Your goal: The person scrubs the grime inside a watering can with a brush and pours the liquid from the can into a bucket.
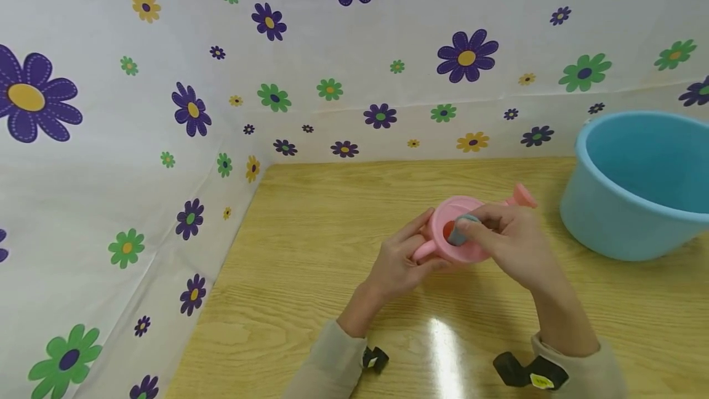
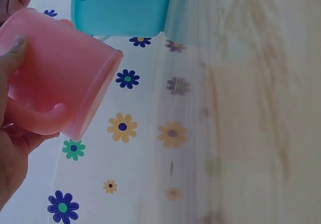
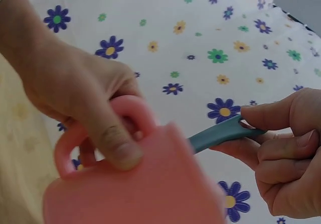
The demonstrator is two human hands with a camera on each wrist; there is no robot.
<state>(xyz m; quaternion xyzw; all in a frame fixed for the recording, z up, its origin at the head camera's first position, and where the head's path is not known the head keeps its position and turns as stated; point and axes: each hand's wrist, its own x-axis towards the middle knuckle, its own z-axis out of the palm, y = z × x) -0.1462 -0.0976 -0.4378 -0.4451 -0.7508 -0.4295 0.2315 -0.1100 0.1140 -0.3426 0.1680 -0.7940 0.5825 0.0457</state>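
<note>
A pink watering can [image 1: 440, 220] is held above the wooden table, its open top toward the head camera and its spout pointing right. My left hand [image 1: 393, 266] grips it around its handle side; in the right wrist view the thumb presses on the can's body [image 3: 130, 194]. With thumb and fingers, my right hand [image 1: 515, 242] pinches a blue-grey tool handle [image 3: 213, 135] with a hole at its end. The tool's other end is hidden inside the can. Something red [image 1: 448, 228] shows inside the opening beside it, too small to identify.
A large light-blue tub [image 1: 626, 220] stands on the table [image 1: 310, 251] at the right. A white flower-printed cloth [image 1: 388, 36] covers the back and left sides. Black straps with small devices [image 1: 532, 371] sit at both wrists.
</note>
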